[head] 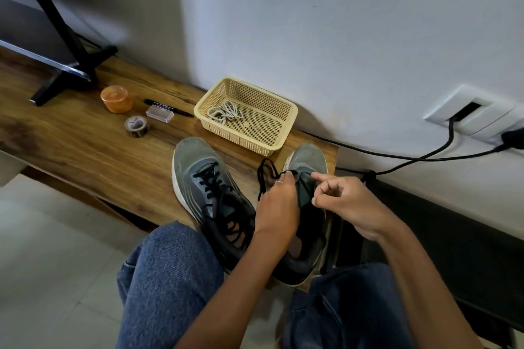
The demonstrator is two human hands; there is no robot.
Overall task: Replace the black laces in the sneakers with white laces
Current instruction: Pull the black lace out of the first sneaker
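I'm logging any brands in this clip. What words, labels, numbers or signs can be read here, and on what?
No text can be read anywhere in this view.
Black marker: a pale label, too small and blurred to read.
Patterned tape roll: markings, no legible letters.
Left sneaker and right sneaker: no brand mark that can be made out.

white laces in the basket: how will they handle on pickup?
The white laces lie in a loose tangled heap, so probably floppy, coming up as a dangling clump. They look thin, likely very light. The mesh basket might snag a tip, though that's unclear.
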